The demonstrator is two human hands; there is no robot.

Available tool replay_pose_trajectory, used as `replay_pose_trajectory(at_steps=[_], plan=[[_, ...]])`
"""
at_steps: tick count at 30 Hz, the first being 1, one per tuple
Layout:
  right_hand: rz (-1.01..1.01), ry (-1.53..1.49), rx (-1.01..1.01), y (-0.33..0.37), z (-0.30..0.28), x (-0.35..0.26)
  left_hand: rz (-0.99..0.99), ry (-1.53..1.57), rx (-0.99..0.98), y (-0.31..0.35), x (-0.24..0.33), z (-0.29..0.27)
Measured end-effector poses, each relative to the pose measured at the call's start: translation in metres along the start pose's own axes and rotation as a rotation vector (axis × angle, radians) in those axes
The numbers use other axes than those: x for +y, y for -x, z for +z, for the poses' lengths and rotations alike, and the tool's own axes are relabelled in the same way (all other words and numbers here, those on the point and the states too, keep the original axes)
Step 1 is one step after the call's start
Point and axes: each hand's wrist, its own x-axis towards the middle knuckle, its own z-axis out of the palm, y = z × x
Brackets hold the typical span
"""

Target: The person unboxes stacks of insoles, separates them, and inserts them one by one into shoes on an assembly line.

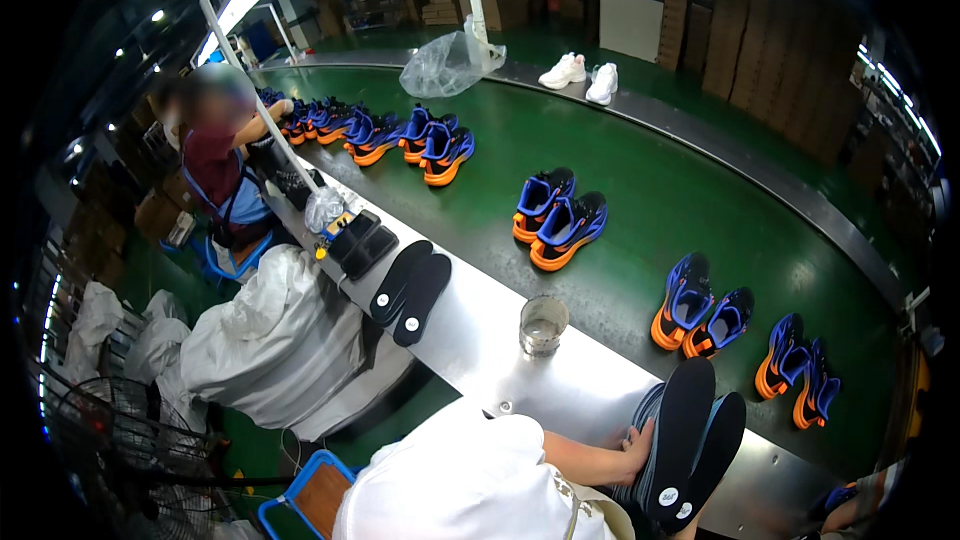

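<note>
Your left hand grasped the side of a stack of black insoles, which was tilted above the metal ledge; your right hand barely showed below the stack at the lower edge, so I could not tell its grip; a cup stood on the ledge, between the stack and two loose insoles; blue-and-orange shoes stood on the green belt beyond.

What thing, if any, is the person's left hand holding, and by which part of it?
A stack of insoles; the left hand holds it by its left long edge.
</note>
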Motion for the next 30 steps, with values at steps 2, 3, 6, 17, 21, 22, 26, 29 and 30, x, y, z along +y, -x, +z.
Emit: replay_pose_trajectory(at_steps=[2,3,6,17,21,22,26,29,30], plan=[[-0.043,0.050,0.058,0.002,-0.011,-0.007,-0.048,-0.005,-0.053,0.015,0.013,-0.006],[-0.067,0.071,0.088,0.002,-0.012,-0.013,-0.088,0.012,-0.110,0.022,0.018,-0.011],[-0.144,0.166,0.185,0.019,-0.015,-0.034,-0.081,0.075,-0.215,0.029,0.025,-0.022],[-0.384,0.305,0.121,0.134,0.109,-0.175,1.408,-0.465,-0.033,0.086,0.189,-0.228],[-0.405,0.350,-0.232,0.134,0.195,-0.232,1.663,-0.481,0.841,0.079,0.349,-0.451],[-0.433,0.373,-0.298,0.121,0.217,-0.240,1.431,-0.512,1.044,0.088,0.380,-0.505],[-0.763,0.358,-0.392,0.042,0.303,-0.214,0.963,-0.527,1.388,0.106,0.436,-0.652],[-0.847,0.426,-0.505,0.022,0.345,-0.203,0.841,-0.520,1.385,0.108,0.433,-0.706],[-0.807,0.351,-0.495,0.036,0.362,-0.218,0.846,-0.537,1.352,0.105,0.427,-0.715]])
